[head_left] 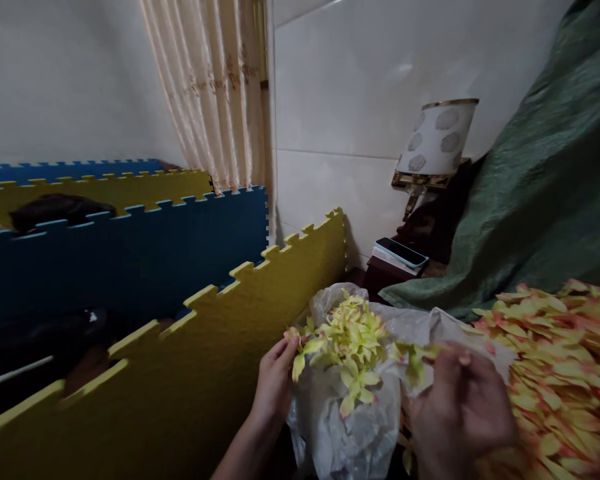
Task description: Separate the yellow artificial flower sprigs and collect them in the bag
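In my left hand (275, 373) is a yellow-green artificial flower (303, 350) with pink tips, pinched between thumb and fingers. My right hand (463, 400), blurred, is closed at the fingertips on another yellow-green artificial flower (415, 360). Between the hands, a cluster of similar flowers (353, 327) rests on a crumpled clear plastic bag (350, 427). To the right of my right hand lies a large heap of yellow and pink petal pieces (565, 360).
A yellow foam-mat panel (220, 353) stands upright on the left, with a blue panel (145, 260) behind it. A phone (403, 252) lies on a small stand below a wall lamp (437, 140). Green fabric (520, 180) hangs at right; a beige curtain (205, 87) hangs behind.
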`<state>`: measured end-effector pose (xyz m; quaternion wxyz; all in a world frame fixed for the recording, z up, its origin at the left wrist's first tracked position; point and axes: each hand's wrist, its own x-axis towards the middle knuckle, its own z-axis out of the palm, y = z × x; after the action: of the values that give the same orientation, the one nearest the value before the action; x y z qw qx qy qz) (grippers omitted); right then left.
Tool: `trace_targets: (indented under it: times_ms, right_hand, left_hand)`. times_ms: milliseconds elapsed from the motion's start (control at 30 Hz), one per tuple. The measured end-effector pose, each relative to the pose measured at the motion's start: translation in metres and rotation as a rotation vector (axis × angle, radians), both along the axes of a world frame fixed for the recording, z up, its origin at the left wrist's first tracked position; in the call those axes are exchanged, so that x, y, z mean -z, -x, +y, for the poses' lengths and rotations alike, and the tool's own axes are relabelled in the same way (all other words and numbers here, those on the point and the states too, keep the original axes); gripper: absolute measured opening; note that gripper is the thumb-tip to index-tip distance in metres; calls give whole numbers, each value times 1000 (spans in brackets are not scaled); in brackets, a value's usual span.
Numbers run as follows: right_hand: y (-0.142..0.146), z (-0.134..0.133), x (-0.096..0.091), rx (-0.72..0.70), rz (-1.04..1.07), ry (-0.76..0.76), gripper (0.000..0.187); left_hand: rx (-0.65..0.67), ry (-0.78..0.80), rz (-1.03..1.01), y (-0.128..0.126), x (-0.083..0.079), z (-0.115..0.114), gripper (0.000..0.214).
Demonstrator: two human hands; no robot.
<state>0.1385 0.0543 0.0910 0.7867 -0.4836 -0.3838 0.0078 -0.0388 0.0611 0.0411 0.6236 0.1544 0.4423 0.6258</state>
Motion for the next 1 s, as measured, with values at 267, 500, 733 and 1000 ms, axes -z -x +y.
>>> trace_targets:
  times_ms: [267,500,733,1000]
  right_hand:
    - [-14,66,-4,-328,-490,494,33]
    - [37,3,30,-1037,-46,620,21]
    - [17,-17,23,-684,460,367,22]
    - [-4,-1,-33,-279,169,95,20]
  left_hand:
    - [64,-74,16,-3,-6,-8,32]
    - [257,-260,146,-11,-4,-10,25]
    - [250,-153,234,0,13,-9,34]
    - [120,-101,139,2,24,1,36]
